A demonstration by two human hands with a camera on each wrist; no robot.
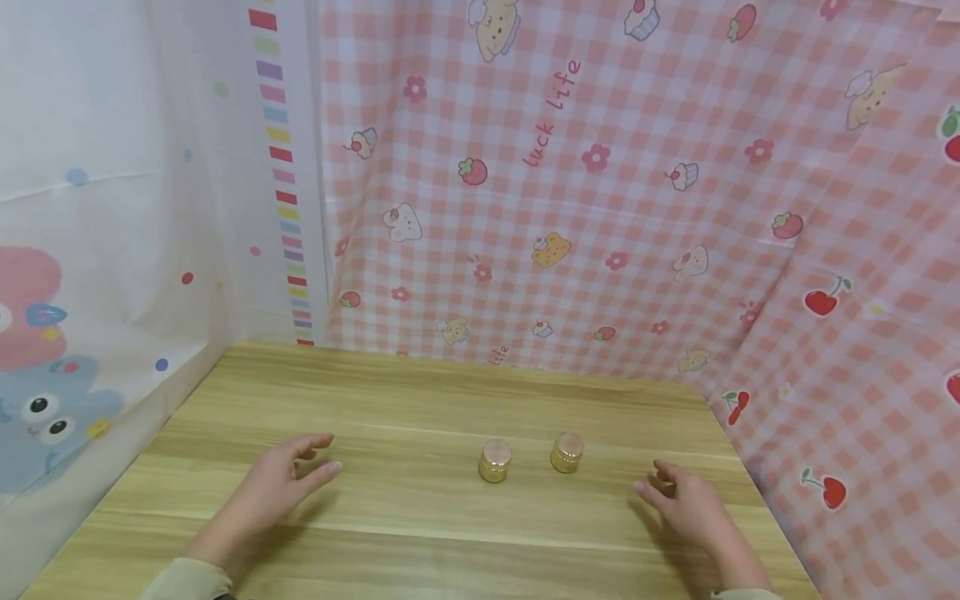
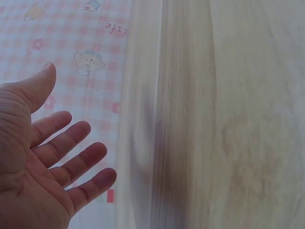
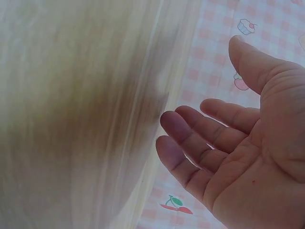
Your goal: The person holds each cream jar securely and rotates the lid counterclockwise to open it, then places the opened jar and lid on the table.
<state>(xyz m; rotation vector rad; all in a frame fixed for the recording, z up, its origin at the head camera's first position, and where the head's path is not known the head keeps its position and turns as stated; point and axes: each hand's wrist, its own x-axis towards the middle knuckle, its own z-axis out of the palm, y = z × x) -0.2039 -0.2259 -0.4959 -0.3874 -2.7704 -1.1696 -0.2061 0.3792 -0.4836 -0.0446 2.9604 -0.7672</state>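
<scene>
Two small round golden jars with pinkish-gold lids stand upright on the wooden table in the head view: a left jar (image 1: 495, 462) and, slightly farther back, a right jar (image 1: 567, 452). A gap separates them. To their left, my left hand (image 1: 281, 483) is held above the table, holding nothing. Its fingers (image 2: 78, 160) are spread and relaxed in the left wrist view. On the other side, my right hand (image 1: 686, 504) is nearest the right jar without touching it. Loosely bent fingers (image 3: 209, 129) and an empty palm show in the right wrist view. Neither wrist view shows the jars.
The wooden table (image 1: 405, 533) has a pink checked cloth (image 1: 570, 200) hanging behind it. A white cloth with cartoon figures (image 1: 150, 225) hangs along the left side, and a cherry-printed cloth (image 1: 862, 375) along the right.
</scene>
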